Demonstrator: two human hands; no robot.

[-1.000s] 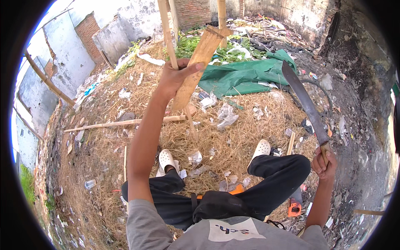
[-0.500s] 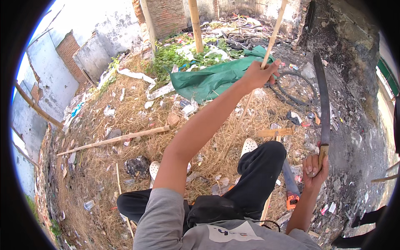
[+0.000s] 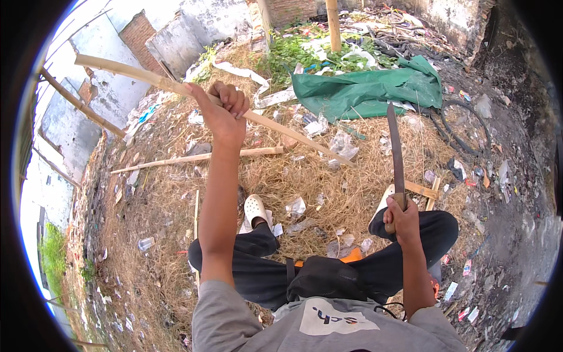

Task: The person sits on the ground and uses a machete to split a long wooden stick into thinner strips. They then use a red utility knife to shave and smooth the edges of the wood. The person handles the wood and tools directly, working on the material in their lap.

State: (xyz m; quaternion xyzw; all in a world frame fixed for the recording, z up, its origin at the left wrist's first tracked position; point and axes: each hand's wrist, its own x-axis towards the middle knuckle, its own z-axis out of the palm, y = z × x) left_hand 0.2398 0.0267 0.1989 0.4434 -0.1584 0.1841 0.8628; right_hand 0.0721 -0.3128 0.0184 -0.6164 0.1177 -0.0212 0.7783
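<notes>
My left hand [image 3: 221, 111] is raised at the left and closed around a long pale bamboo stick [image 3: 281, 129]. The stick slants from upper left down to the right, its lower tip above the dry grass. My right hand [image 3: 402, 218] grips the wooden handle of a machete [image 3: 395, 146] over my right knee. Its long dark blade points up and away from me, apart from the stick. I sit with legs bent, white clogs [image 3: 255, 209] on the grass.
Another bamboo strip [image 3: 199, 157] lies to the left on dry grass littered with scraps. Ahead lies a green tarp [image 3: 363, 94] before an upright bamboo pole [image 3: 333, 26]. A black hose loop [image 3: 469, 126] lies right of it. Short wood pieces [image 3: 421, 189] rest beyond my right knee.
My left hand has swung left with the stick, tilting it from steep to a shallow slant. My right hand has brought the machete inward, over my right knee. The view has also shifted.
</notes>
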